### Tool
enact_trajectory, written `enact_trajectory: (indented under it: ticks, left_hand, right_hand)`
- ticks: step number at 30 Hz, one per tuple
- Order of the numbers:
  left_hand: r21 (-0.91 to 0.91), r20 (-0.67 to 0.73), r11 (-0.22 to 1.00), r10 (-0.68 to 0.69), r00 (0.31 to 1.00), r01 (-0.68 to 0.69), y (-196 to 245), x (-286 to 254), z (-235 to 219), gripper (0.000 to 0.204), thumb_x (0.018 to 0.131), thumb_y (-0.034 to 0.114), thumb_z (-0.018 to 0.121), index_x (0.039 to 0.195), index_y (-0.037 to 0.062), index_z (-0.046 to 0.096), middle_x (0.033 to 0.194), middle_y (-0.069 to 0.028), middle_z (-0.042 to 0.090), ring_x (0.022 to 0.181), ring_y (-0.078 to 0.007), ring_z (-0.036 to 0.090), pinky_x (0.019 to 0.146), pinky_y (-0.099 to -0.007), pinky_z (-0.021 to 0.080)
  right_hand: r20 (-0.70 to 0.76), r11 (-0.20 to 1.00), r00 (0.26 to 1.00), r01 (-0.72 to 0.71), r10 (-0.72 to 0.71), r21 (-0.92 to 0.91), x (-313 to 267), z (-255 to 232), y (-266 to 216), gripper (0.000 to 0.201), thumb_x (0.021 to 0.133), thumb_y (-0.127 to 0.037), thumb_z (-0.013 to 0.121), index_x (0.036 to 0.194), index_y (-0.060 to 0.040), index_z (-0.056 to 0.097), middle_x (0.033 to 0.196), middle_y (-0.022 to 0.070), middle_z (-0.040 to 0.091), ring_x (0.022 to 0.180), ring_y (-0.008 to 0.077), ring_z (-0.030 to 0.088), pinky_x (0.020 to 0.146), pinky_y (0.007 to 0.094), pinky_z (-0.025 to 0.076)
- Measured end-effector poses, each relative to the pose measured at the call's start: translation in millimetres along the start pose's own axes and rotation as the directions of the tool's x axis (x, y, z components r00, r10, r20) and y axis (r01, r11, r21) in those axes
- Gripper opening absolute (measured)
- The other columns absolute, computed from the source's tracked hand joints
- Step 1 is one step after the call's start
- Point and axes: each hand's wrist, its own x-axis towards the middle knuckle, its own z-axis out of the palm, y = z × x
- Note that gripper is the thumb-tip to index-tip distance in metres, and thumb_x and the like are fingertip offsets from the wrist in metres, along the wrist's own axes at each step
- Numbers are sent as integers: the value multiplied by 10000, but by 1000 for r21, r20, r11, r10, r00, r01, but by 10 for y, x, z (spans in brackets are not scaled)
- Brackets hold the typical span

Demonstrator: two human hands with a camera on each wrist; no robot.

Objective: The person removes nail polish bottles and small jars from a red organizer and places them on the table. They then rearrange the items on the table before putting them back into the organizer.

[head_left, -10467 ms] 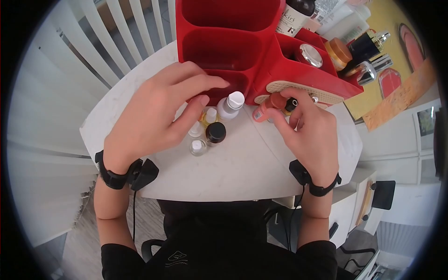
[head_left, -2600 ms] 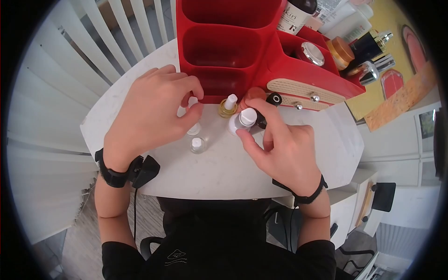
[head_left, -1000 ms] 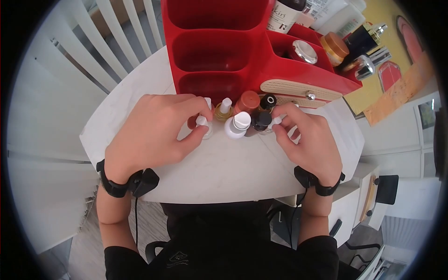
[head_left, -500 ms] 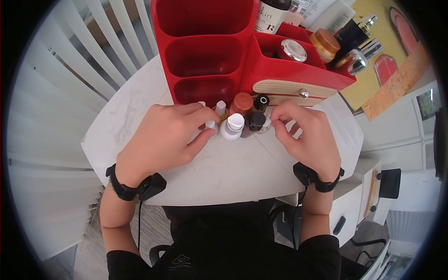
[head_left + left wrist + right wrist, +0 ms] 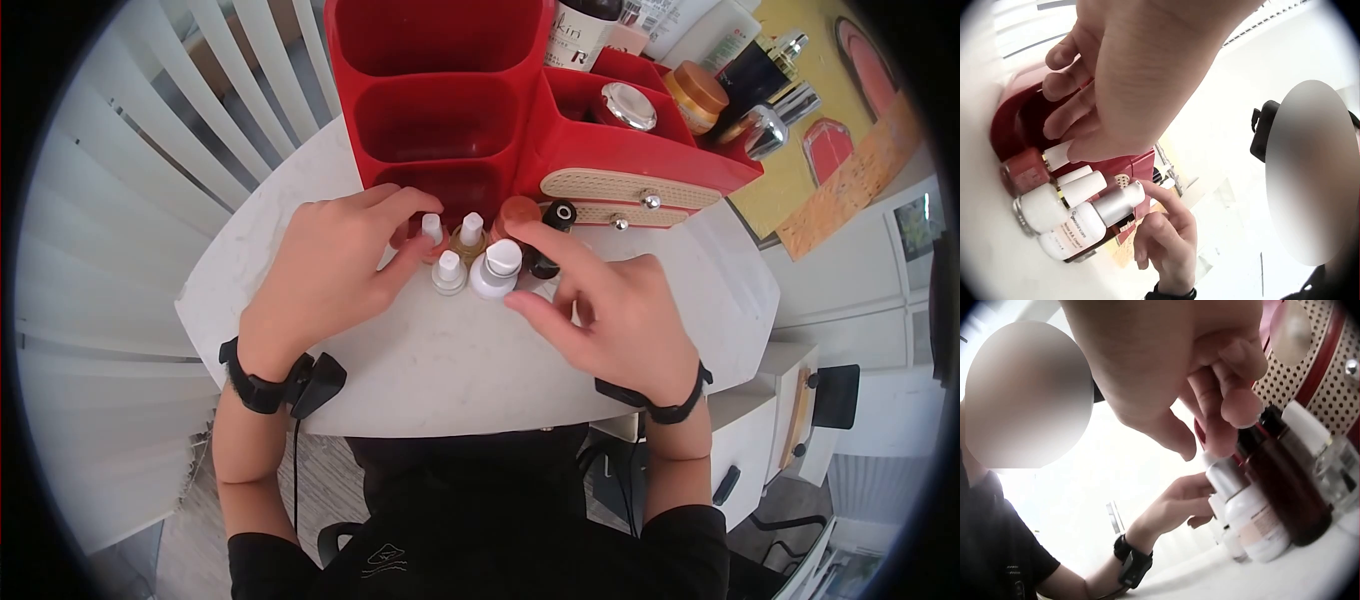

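In the head view the left hand (image 5: 325,270) has thumb and forefinger beside a red polish bottle's white cap (image 5: 432,226); in the left wrist view its thumb touches that cap (image 5: 1059,155). The right hand (image 5: 620,315) spreads thumb and forefinger around a white bottle (image 5: 495,272), without a visible grip. White-capped bottles, one white (image 5: 449,275) and one yellowish (image 5: 470,235), stand beside it. Behind are an orange-capped bottle (image 5: 519,212) and a black-capped one (image 5: 559,215). A dark bottle (image 5: 1285,487) and a clear polish bottle (image 5: 1338,469) stand close by in the right wrist view.
A red organizer (image 5: 640,150) with compartments and small drawers stands behind the bottles, holding cosmetics at the right. White slats (image 5: 130,200) run along the left. The marble-patterned tabletop (image 5: 440,380) extends in front of the bottles.
Since half a second ago, the right hand has moved left from the clear bottle to the white bottle. The left hand has left the front white-capped bottle and moved back to the red one.
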Motion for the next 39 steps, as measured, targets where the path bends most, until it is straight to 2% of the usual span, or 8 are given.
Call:
enact_trajectory:
  ticks: [8, 10, 17, 19, 23, 27, 29, 39]
  left_hand:
    - [15, 15, 1000, -6, 1000, 6, -44, -12, -49, 138, 931, 81, 759, 1069, 69, 768, 957, -80, 802, 764, -234, 751, 680, -336, 553]
    - [17, 4, 1000, -16, 1000, 16, -8, -20, -160, 121, 920, 75, 756, 1040, 69, 772, 951, -75, 799, 758, -221, 745, 664, -324, 546]
    - [-63, 186, 997, -34, 982, 46, 131, -157, -372, 130, 859, 86, 762, 987, 91, 785, 776, -55, 750, 628, -202, 698, 591, -301, 511]
    - [-92, 200, 995, -7, 980, 26, 182, -192, -345, 138, 855, 87, 767, 991, 103, 790, 747, -46, 739, 603, -204, 686, 586, -307, 509]
    - [-70, 267, 996, 71, 961, -54, 292, -222, -269, 150, 853, 79, 781, 989, 143, 789, 770, -12, 762, 627, -229, 704, 597, -328, 523]
    - [-67, 333, 989, 145, 932, -130, 299, -233, -178, 143, 860, 78, 789, 981, 153, 782, 813, -5, 788, 662, -248, 724, 611, -335, 533]
    - [-82, 350, 988, 148, 925, -127, 316, -232, -176, 143, 863, 85, 795, 988, 154, 784, 824, -2, 791, 665, -246, 724, 611, -335, 534]
    - [-318, 434, 947, 185, 882, -42, 273, -175, -148, 196, 891, 164, 844, 1082, 153, 802, 879, 5, 794, 693, -217, 725, 631, -320, 550]
  right_hand:
    - [-20, 998, 998, 50, -51, -47, 23, 200, -4, 444, 972, -228, 858, 1355, -105, 670, 666, 51, 707, 554, 263, 721, 528, 376, 536]
    - [-14, 998, 999, -43, 44, 51, 22, 177, -27, 405, 965, -192, 860, 1314, -118, 667, 686, 43, 711, 568, 258, 729, 543, 372, 551]
    - [20, 991, 997, -81, 80, 108, 27, 176, -56, 372, 956, -152, 850, 1280, -123, 670, 689, 30, 698, 589, 244, 739, 552, 360, 557]
    - [-19, 998, 1000, -16, 17, 68, 17, 181, -42, 378, 933, -142, 858, 1265, -128, 679, 715, 21, 694, 589, 226, 723, 547, 349, 551]
    - [10, 991, 999, -42, 41, 124, 9, 107, -70, 375, 898, -127, 860, 1233, -136, 693, 737, 7, 678, 591, 202, 702, 545, 335, 546]
    - [28, 983, 997, 61, -66, 174, -15, 50, -30, 380, 808, -84, 885, 1152, -120, 729, 759, 4, 679, 598, 159, 677, 553, 293, 519]
    - [32, 975, 993, 104, -112, 195, -18, 41, -21, 395, 766, -63, 906, 1125, -100, 745, 780, 13, 699, 600, 136, 667, 562, 260, 497]
    - [100, 950, 969, 198, -227, 241, -56, -35, -106, 363, 729, -94, 892, 1061, -142, 752, 730, -3, 655, 619, 183, 688, 563, 299, 502]
